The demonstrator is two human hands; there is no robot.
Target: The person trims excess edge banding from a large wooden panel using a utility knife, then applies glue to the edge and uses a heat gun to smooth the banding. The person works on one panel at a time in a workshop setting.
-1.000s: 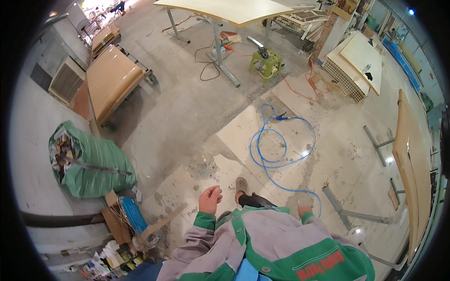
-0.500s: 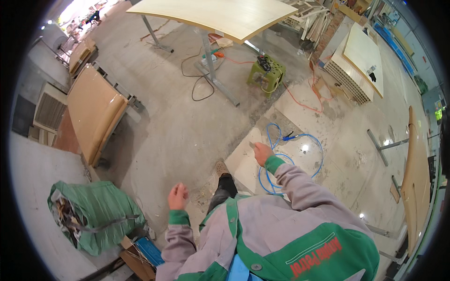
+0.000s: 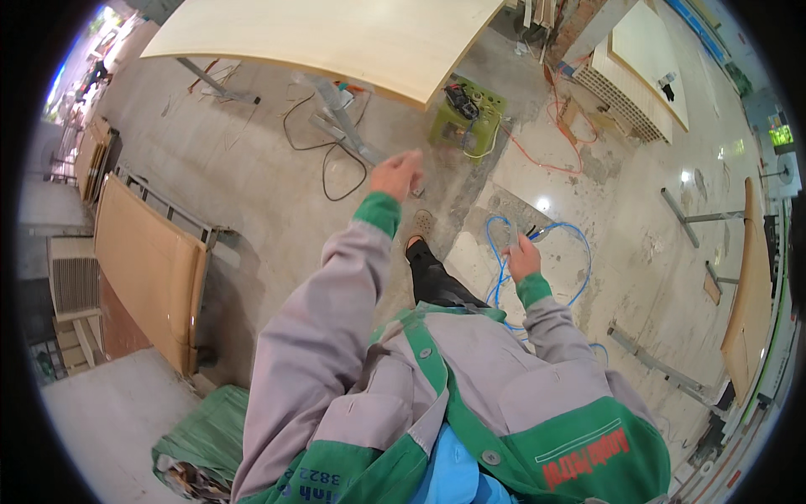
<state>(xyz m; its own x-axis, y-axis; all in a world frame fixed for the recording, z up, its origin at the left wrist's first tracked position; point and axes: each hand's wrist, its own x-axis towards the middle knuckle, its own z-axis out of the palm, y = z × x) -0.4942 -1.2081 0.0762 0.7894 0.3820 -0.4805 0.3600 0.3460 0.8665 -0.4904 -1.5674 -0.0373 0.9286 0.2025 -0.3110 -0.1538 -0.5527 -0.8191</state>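
Note:
My left hand (image 3: 396, 175) is raised ahead of me, short of the pale-topped table (image 3: 327, 34). Its fingers are curled in and slightly blurred, and I see nothing held in them. Lower and to the right, my right hand (image 3: 524, 259) is closed on a small, thin, flat piece (image 3: 514, 238) that sticks up from the fingers; its kind is unclear. Behind that hand, a blue air hose (image 3: 585, 252) lies in loops on the floor. A green plastic stool (image 3: 471, 126) with a dark power tool (image 3: 461, 100) on it stands by the table's near corner.
Dark and orange cables (image 3: 550, 165) trail over the floor. A stack of panels (image 3: 625, 92) stands at the far right, with metal legs (image 3: 682, 220) nearer. At left are a wrapped tan panel (image 3: 147, 260) on a frame and a green sack (image 3: 206, 441).
My left hand has swung up and forward toward the table. My right hand has shifted right, still holding the flat piece. The table and stool now appear nearer.

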